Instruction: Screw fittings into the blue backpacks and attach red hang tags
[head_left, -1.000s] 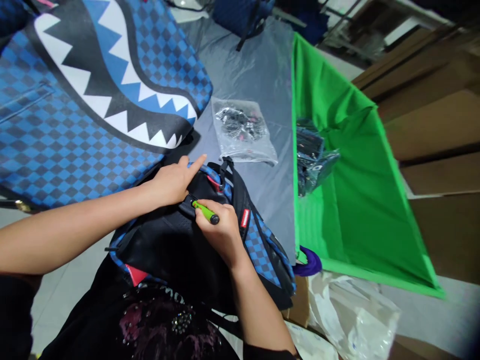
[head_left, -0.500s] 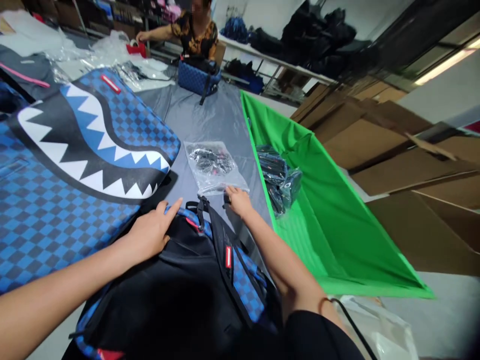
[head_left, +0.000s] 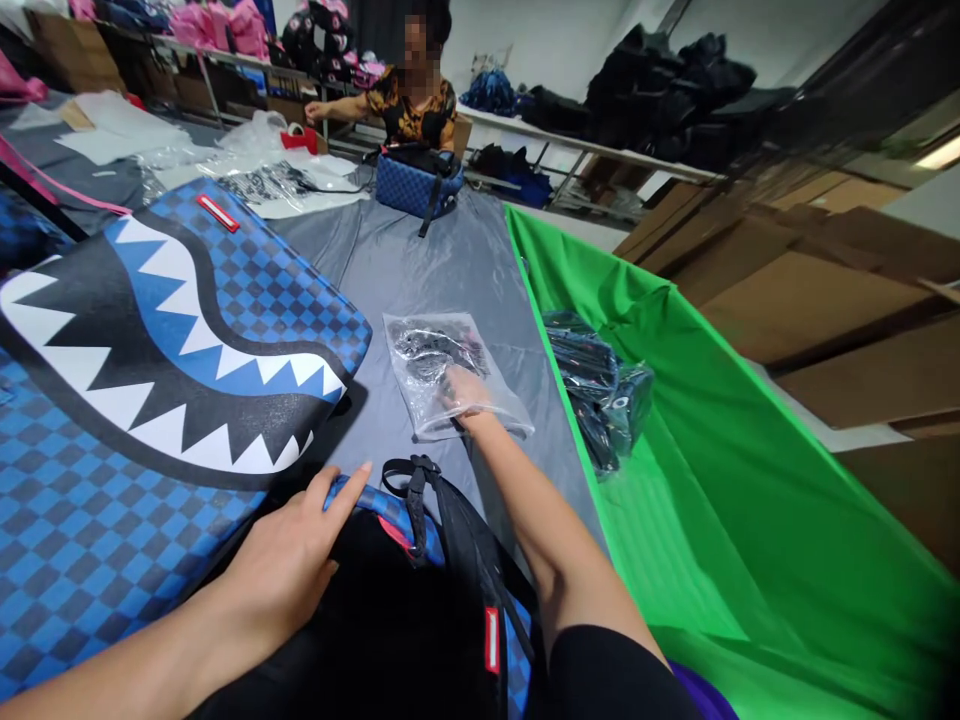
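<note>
My left hand point(head_left: 296, 555) grips the top rim of a black and blue checked backpack point(head_left: 397, 640) close to my body, with its fingers over the edge. Farther forward on the table, my right hand point(head_left: 466, 392) is at a clear plastic bag point(head_left: 420, 400) with dark items in it. The fingers look veiled by the plastic, so their hold does not show clearly. Left of my hands lies a large blue checked bag point(head_left: 232, 260) with a shark-mouth print.
To the right is a green fabric bin point(head_left: 750, 450) with plastic-wrapped dark packs point(head_left: 592, 370) inside. Across the grey table point(head_left: 465, 270) a person point(head_left: 412, 110) is behind a blue checked bag point(head_left: 416, 185). Flattened cardboard point(head_left: 832, 280) leans beyond the bin.
My right hand has moved forward from the near edge of the plastic bag to farther over or into it. The left hand stays on the backpack rim. The view has shifted.
</note>
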